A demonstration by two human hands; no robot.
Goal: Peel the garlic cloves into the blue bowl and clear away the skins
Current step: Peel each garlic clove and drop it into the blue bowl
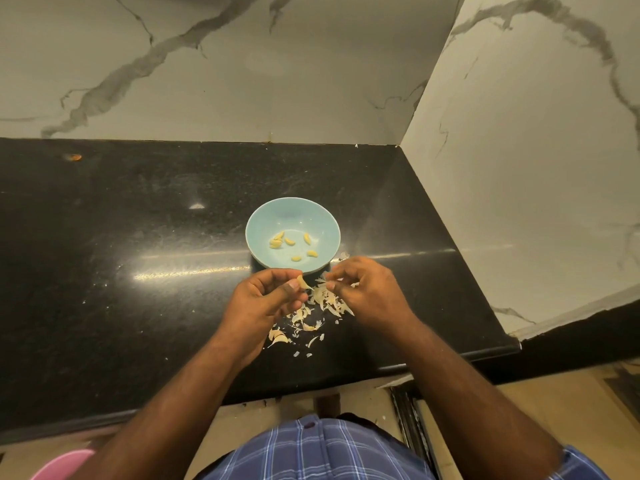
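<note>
The blue bowl point(293, 216) stands on the black worktop point(121, 271), just beyond both hands; several peeled garlic cloves point(282, 240) lie scattered across its bottom, some bunched at its left side and others apart toward the near side; the left hand point(263, 299) is held above the worktop just in front of the bowl, its thumb and fingers curled to pinch a pale garlic clove point(304, 283) that sticks out toward the other hand; the right hand point(363, 289) is close beside it, fingers curled and pinching a thin strip of skin point(321, 280) at its tips; a loose heap of papery garlic skins point(311, 317) lies on the worktop beneath and between the hands, with smaller flakes strewn toward the near edge; a marbled wall point(311, 81) runs behind the worktop and turns a corner at the right; a checked blue shirt point(329, 452) shows at the bottom of the view.
</note>
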